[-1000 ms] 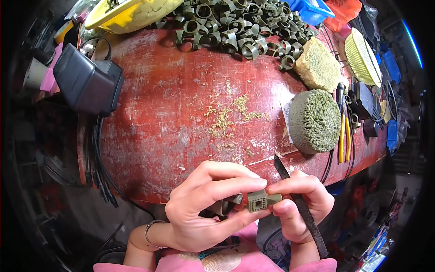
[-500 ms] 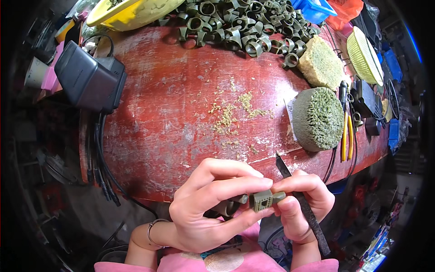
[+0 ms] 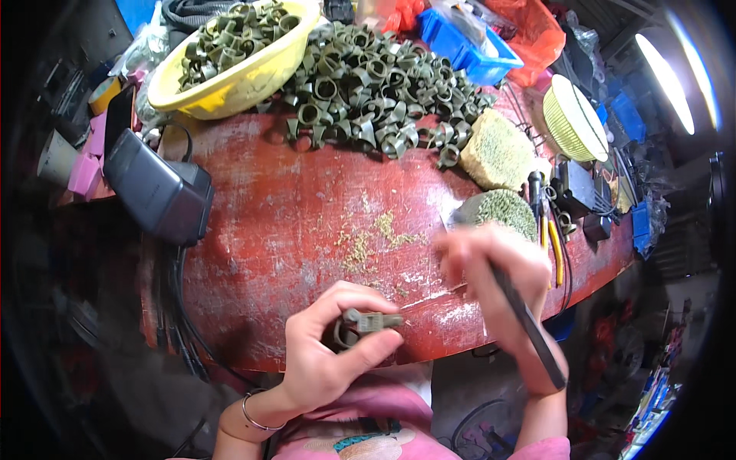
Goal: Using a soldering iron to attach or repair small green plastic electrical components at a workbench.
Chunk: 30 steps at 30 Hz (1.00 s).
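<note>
My left hand (image 3: 326,349), near the table's front edge, is closed round a dark green ring (image 3: 372,323) with a blocky square head and small knobs. The ring's band partly shows between thumb and fingers. My right hand (image 3: 502,268), smeared by motion, is raised over the right side of the table, its fingers wrapped round a dark flat blade tool (image 3: 529,330). The tool's handle end points back along my wrist; its tip is not clear. Just beyond the right hand, and partly covered by it, stands a round block (image 3: 502,211) with a rough, pitted green top.
A heap of green rings (image 3: 368,92) lies at the back beside a yellow basin (image 3: 230,92) of more rings. A dark box-shaped device (image 3: 157,184) stands left. Right are a pale block (image 3: 498,149), yellow-handled pliers (image 3: 555,249) and a green basket (image 3: 575,119). Crumbs (image 3: 360,249) lie mid-table.
My hands have parted: the right moved up and away with the blade tool, toward the round block. The left still holds the ring, now turned. The view has tilted up, showing more of the back.
</note>
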Motion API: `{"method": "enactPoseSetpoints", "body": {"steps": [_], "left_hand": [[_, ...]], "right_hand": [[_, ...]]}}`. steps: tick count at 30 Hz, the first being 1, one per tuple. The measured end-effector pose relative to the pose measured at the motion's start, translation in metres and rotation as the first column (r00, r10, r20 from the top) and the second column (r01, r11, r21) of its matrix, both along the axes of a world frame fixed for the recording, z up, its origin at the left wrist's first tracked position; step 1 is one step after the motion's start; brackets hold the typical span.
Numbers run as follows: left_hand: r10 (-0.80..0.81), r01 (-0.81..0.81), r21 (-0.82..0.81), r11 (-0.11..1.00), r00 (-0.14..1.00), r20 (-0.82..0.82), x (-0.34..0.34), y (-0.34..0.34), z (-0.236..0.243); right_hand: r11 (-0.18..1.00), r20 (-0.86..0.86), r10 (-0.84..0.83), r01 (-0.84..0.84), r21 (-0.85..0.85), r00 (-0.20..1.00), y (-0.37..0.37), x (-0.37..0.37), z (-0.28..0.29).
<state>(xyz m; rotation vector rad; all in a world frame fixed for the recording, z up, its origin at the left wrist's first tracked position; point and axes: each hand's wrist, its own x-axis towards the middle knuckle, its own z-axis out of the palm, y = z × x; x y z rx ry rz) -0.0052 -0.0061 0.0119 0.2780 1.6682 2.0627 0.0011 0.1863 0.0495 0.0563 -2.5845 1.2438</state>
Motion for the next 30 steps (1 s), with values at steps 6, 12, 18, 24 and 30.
{"method": "enactPoseSetpoints", "body": {"steps": [6,12,18,24,30], "left_hand": [[-0.230,-0.108,0.610,0.785,0.863,0.449,-0.004,0.001,-0.002],[-0.173,-0.149,0.570,0.808,0.865,0.471,-0.006,-0.007,-0.014],[0.232,-0.234,0.070,0.970,0.972,0.039,-0.003,-0.002,0.003],[0.130,-0.142,0.011,0.990,0.870,-0.475,-0.005,0.001,0.003],[0.062,-0.082,0.152,0.985,0.989,0.136,0.002,-0.009,0.009]], "right_hand": [[0.668,-0.179,-0.227,0.287,0.686,0.957,0.038,-0.078,-0.016],[0.748,0.025,-0.269,0.192,0.636,0.963,0.032,-0.086,-0.034],[0.998,0.109,0.068,-0.069,0.005,0.992,-0.019,-0.027,0.008],[0.974,-0.009,0.126,-0.125,-0.187,0.992,-0.043,0.019,0.009],[0.764,0.172,-0.032,0.135,-0.630,0.985,-0.042,0.046,0.009]]}}
